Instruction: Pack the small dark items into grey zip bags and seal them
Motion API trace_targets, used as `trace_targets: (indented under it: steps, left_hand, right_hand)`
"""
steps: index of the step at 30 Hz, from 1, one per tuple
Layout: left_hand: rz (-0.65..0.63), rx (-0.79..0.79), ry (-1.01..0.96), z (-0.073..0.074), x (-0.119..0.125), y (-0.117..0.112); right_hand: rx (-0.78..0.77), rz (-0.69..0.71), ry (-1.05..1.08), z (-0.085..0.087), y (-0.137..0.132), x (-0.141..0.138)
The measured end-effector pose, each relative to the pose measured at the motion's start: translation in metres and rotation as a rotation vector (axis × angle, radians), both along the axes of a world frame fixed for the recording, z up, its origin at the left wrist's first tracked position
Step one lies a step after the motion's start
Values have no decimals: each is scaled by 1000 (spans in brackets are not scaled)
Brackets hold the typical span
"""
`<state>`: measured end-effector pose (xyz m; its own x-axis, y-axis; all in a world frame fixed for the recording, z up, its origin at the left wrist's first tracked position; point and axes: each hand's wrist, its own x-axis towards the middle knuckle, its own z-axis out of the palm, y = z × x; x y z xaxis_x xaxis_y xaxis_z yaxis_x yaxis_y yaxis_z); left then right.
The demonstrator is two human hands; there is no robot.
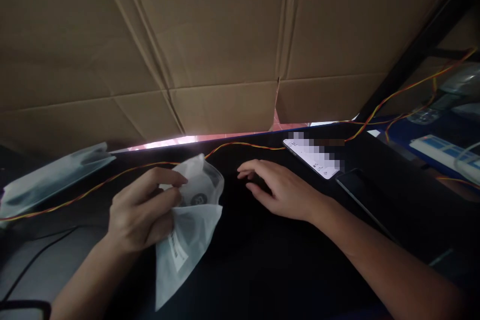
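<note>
My left hand point(140, 210) grips a frosted white plastic bag point(191, 220) with a dark round item inside, held just above the black table point(262, 270). My right hand point(277, 187) rests on the dark surface to the right of the bag, fingers stretched toward it, over a small dark object that I cannot make out. A twisted red-and-yellow wire point(240, 145) runs across the table behind both hands.
A big cardboard sheet point(225, 35) walls off the back. A lit phone point(317, 157) lies right of my right hand, a dark phone point(360, 190) beside it. Another plastic bag point(52, 175) lies at far left. A white power strip point(442, 152) sits at right.
</note>
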<state>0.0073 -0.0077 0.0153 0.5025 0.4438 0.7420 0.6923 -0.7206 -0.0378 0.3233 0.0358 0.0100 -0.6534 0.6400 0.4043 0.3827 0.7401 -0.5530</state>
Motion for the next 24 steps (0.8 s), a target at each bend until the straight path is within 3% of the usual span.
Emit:
trace_targets:
  steps: [5, 8, 13, 19, 21, 24]
  left_hand:
    - [60, 7, 39, 3, -16, 6]
    - [86, -3, 146, 8, -23, 12]
    - [14, -84, 353, 17, -18, 21]
    - [-133, -146, 339, 6, 0, 19]
    - [-163, -151, 270, -2, 7, 16]
    - [-179, -121, 116, -12, 17, 12]
  right_hand:
    - [-91, 258, -137, 4, -14, -1]
    - [-35, 286, -242, -7, -18, -8]
    - [95, 135, -257, -12, -8, -5]
    - [177, -365, 128, 4, 8, 17]
    - [191, -375, 261, 6, 5, 13]
    - [195, -151, 173, 1, -6, -1]
